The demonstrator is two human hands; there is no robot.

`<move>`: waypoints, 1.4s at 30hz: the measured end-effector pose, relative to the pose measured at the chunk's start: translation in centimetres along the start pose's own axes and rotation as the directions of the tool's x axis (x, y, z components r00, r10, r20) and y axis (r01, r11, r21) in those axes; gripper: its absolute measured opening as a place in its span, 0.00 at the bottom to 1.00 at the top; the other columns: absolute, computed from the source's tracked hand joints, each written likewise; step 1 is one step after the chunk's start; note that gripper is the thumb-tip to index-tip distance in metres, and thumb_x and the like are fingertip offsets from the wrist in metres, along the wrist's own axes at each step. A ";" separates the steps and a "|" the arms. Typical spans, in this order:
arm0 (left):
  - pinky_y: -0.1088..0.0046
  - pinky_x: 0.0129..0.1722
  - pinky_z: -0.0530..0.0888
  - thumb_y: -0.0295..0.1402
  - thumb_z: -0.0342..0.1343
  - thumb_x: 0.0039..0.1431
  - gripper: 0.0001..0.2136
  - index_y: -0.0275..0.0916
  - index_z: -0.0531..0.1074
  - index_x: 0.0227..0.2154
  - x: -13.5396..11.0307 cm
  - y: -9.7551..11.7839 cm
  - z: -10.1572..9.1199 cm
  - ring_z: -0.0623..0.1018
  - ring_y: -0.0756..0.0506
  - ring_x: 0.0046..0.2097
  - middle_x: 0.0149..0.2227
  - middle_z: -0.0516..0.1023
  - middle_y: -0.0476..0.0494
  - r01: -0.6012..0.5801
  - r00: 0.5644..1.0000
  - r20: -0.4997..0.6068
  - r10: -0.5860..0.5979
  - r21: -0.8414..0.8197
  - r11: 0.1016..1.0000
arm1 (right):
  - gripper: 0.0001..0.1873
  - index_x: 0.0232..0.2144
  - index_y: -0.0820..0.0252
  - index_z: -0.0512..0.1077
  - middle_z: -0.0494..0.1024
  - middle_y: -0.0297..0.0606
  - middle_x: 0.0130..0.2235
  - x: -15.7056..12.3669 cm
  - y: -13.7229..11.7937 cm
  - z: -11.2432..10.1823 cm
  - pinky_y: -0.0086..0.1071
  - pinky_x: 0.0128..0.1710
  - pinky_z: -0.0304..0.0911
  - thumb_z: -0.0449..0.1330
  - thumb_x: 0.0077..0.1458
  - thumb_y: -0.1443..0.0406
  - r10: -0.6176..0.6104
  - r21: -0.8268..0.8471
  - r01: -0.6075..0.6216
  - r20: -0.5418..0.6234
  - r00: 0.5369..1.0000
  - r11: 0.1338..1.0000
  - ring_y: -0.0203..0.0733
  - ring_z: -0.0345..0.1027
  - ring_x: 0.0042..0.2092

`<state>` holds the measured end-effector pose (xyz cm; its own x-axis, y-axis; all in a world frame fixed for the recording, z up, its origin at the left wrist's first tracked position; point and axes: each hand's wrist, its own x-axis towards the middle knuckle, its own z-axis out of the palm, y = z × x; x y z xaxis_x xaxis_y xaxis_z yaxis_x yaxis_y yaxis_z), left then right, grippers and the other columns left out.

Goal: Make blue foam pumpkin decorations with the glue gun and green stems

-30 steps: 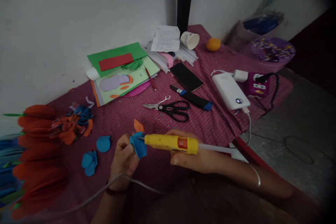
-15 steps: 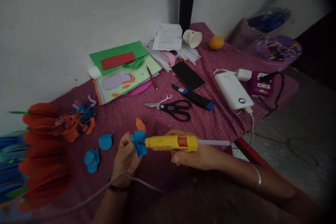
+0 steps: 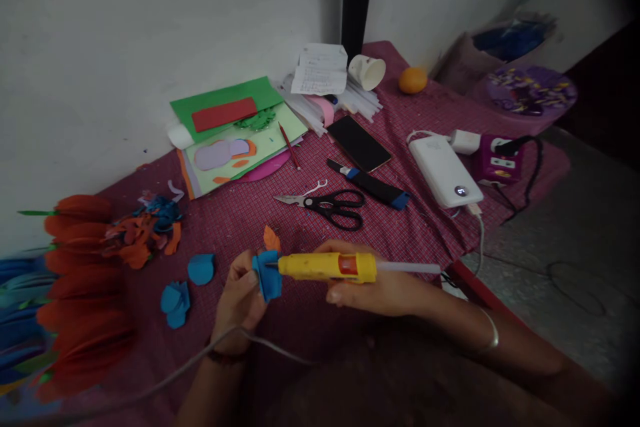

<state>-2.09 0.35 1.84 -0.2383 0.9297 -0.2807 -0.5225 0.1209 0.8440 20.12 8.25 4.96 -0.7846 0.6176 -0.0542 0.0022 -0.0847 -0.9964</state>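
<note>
Checked reddish cloth point(image 3: 240, 217) covers the table point(image 3: 415, 233). Nearest, the left hand point(image 3: 236, 310) has its grip pinched on a blue paper piece point(image 3: 271, 282), and the right hand point(image 3: 387, 293) has its grip wrapped around a yellow glue gun point(image 3: 315, 267), whose nozzle point(image 3: 273, 264) is at this paper. Farther lie scissors point(image 3: 311, 203), then a black phone point(image 3: 360, 143).

I can't read the tiny writing on the paper point(image 3: 320, 70) or the glowing mark on the white power bank point(image 3: 440, 170).
</note>
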 end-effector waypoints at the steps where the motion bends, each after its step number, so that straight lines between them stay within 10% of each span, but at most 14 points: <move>1: 0.80 0.20 0.68 0.38 0.70 0.40 0.17 0.39 0.65 0.19 0.0 -0.1 -0.1 0.68 0.54 0.20 0.19 0.67 0.54 -0.005 1.000 -0.023 0.004 -0.014 1.000 | 0.20 0.43 0.61 0.68 0.70 0.35 0.34 -0.2 0.1 -0.1 0.26 0.30 0.60 0.63 0.52 0.56 -0.005 -0.010 0.005 0.006 1.000 1.000 0.34 0.63 0.33; 10: 0.80 0.24 0.70 0.34 0.70 0.43 0.13 0.38 0.69 0.20 0.5 -0.6 0.0 0.68 0.55 0.21 0.18 0.68 0.55 0.010 0.996 -0.088 -0.028 -0.200 0.980 | 0.23 0.45 0.58 0.69 0.72 0.31 0.33 -1.3 1.1 0.1 0.25 0.29 0.58 0.66 0.49 0.56 0.006 -0.123 0.004 0.079 0.997 0.992 0.32 0.64 0.31; 18: 0.81 0.26 0.71 0.30 0.69 0.43 0.12 0.37 0.70 0.18 0.6 -0.4 0.6 0.68 0.55 0.21 0.17 0.68 0.54 -0.019 0.999 -0.047 0.009 -0.214 0.977 | 0.30 0.47 0.61 0.63 0.69 0.28 0.24 -1.2 1.9 0.7 0.21 0.17 0.51 0.61 0.51 0.46 0.064 0.363 -0.085 0.070 0.996 0.928 0.27 0.56 0.20; 27: 0.79 0.28 0.74 0.33 0.71 0.40 0.11 0.38 0.73 0.21 0.3 -0.9 0.4 0.72 0.54 0.23 0.19 0.72 0.54 0.032 0.999 -0.022 -0.038 -0.230 0.973 | 0.34 0.21 0.64 0.67 0.65 0.29 0.18 -0.7 1.9 0.8 0.21 0.14 0.50 0.51 0.53 0.38 0.048 0.314 -0.088 0.132 0.990 0.945 0.26 0.56 0.17; 42: 0.79 0.26 0.73 0.34 0.71 0.39 0.11 0.39 0.73 0.20 0.3 -0.9 0.4 0.71 0.53 0.21 0.18 0.71 0.53 0.017 0.998 -0.052 -0.027 -0.200 0.980 | 0.34 0.20 0.63 0.66 0.60 0.26 0.15 -0.6 1.6 0.8 0.21 0.14 0.48 0.51 0.52 0.37 0.091 0.286 -0.126 0.134 0.987 0.950 0.27 0.54 0.16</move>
<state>-1.37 0.66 1.13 -0.2662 0.9067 -0.3272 -0.6794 0.0643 0.7309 20.09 7.18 3.44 -0.8572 0.4969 -0.1351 -0.0764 -0.3821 -0.9210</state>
